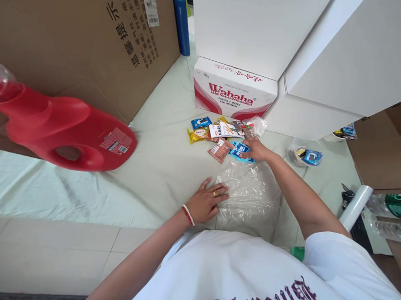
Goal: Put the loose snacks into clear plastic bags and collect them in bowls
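Observation:
My left hand (207,201) lies flat with fingers spread, its fingertips on the left edge of a clear plastic bag (248,198) laid out in front of me. Farther away, my right hand (256,150) has thumb and fingers closed on a light blue snack packet (238,148) at the near side of a small pile. Around it lie a brown packet (220,150), a yellow packet (198,134), a dark blue packet (201,122) and a white packet (226,130). Crumpled clear plastic (258,125) sits at the pile's far right.
Behind the pile stands a white-and-red Wahaha box (234,91) against white boxes. A large red jug (72,133) and a cardboard carton (91,39) are at left. To the right are a clear bowl of packets (297,157), a white roll (356,207) and plastic bottles (394,205).

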{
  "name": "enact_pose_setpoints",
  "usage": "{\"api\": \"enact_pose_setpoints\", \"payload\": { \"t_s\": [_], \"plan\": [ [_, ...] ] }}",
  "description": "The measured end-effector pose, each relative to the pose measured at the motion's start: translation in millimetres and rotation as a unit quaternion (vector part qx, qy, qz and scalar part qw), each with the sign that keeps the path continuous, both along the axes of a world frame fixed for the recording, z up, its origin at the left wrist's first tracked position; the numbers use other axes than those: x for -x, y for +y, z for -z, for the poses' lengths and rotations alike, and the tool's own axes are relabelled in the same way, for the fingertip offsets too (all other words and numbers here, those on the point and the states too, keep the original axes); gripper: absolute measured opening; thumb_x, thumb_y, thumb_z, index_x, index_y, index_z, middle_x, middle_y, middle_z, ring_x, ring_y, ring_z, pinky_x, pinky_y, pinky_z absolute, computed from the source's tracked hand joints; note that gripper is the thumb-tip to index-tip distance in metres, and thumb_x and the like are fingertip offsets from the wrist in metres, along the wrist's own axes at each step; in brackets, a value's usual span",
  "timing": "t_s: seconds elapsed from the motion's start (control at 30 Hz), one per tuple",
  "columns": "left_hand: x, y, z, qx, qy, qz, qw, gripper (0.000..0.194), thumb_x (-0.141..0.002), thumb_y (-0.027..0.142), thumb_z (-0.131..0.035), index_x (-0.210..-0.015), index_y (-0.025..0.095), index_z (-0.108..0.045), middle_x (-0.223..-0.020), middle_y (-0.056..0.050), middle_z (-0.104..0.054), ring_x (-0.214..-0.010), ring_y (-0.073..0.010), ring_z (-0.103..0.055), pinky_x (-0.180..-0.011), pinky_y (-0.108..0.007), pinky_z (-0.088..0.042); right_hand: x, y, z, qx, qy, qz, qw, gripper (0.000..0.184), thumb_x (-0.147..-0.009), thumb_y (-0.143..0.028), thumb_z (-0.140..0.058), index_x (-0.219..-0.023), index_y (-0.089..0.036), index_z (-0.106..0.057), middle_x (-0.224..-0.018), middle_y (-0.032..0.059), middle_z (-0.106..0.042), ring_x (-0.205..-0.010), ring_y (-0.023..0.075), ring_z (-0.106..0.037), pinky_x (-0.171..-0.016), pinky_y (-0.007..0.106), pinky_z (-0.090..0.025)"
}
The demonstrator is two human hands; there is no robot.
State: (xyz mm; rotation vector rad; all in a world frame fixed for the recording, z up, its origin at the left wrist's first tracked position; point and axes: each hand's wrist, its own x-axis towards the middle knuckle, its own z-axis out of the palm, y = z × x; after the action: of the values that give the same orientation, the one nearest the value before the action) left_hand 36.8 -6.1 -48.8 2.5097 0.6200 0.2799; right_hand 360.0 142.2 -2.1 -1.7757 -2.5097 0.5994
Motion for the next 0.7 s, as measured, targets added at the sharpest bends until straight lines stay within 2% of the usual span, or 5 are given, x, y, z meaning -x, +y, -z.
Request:
{"api": "enact_pose_setpoints", "payload": {
  "t_s": [0.13, 0.23, 0.43, 0.6, 0.7],
  "plan": [
    [0.4, 0.6, -0.7, 0.001, 0.003, 0.0, 1.0, 0.06, -0.086, 0.017, -0.052, -0.144, 0.029, -0.058, -0.158, -0.004, -0.052, -0.151, -0.0244, -0.04, -0.13, -0.059, -0.004, -19.8, -21.1, -18.1, -0.03, 0.017, 0.033, 0.999, 0.025, -0.089, -0.037, -0.06, -0.105, -0.018, -0.065, -0.104, 0.0112, -0.068, -0.093, 0.0268, -0.061, -0.082, 0.034, -0.045],
    [1.4, 3.2, -3.6, 0.016, -0.003, 0.005, 1.0, 0.055, -0.088, 0.018, -0.05, -0.141, 0.027, -0.061, -0.155, -0.005, -0.054, -0.151, -0.0238, -0.041, -0.13, -0.059, -0.006, -37.2, -42.4, -25.2, -0.079, -0.041, 0.091, 0.992, 0.023, -0.091, -0.032, -0.058, -0.109, -0.019, -0.063, -0.107, 0.0125, -0.069, -0.09, 0.0268, -0.062, -0.073, 0.032, -0.043],
    [-0.2, 9.5, -8.8, 0.075, -0.037, -0.042, 0.996, 0.037, -0.103, 0.036, -0.039, -0.117, 0.025, -0.072, -0.14, -0.006, -0.068, -0.142, -0.0203, -0.052, -0.127, -0.054, -0.019, -38.5, -65.8, -2.9, -0.028, -0.119, 0.116, 0.986, 0.027, -0.089, -0.028, -0.063, -0.115, -0.021, -0.066, -0.11, 0.0116, -0.07, -0.094, 0.026, -0.064, -0.071, 0.03, -0.044],
    [-2.6, 8.0, -6.5, 0.08, -0.049, -0.07, 0.993, 0.031, -0.099, 0.044, -0.051, -0.11, 0.025, -0.073, -0.136, -0.007, -0.07, -0.138, -0.0214, -0.057, -0.125, -0.052, -0.024, -41.8, -62.8, 9.2, -0.099, 0.055, 0.145, 0.983, 0.027, -0.091, -0.036, -0.062, -0.112, -0.022, -0.071, -0.108, 0.0094, -0.071, -0.098, 0.0258, -0.064, -0.082, 0.033, -0.049],
    [-3.3, 6.2, -5.2, 0.065, -0.038, -0.08, 0.994, 0.03, -0.097, 0.043, -0.054, -0.111, 0.025, -0.073, -0.137, -0.007, -0.07, -0.137, -0.0218, -0.057, -0.125, -0.052, -0.026, -52.7, -65.1, 15.3, -0.146, 0.246, 0.237, 0.928, 0.042, -0.089, -0.052, -0.063, -0.114, -0.018, -0.068, -0.102, 0.0076, -0.07, -0.09, 0.0223, -0.064, -0.082, 0.034, -0.052]
  ]
}}
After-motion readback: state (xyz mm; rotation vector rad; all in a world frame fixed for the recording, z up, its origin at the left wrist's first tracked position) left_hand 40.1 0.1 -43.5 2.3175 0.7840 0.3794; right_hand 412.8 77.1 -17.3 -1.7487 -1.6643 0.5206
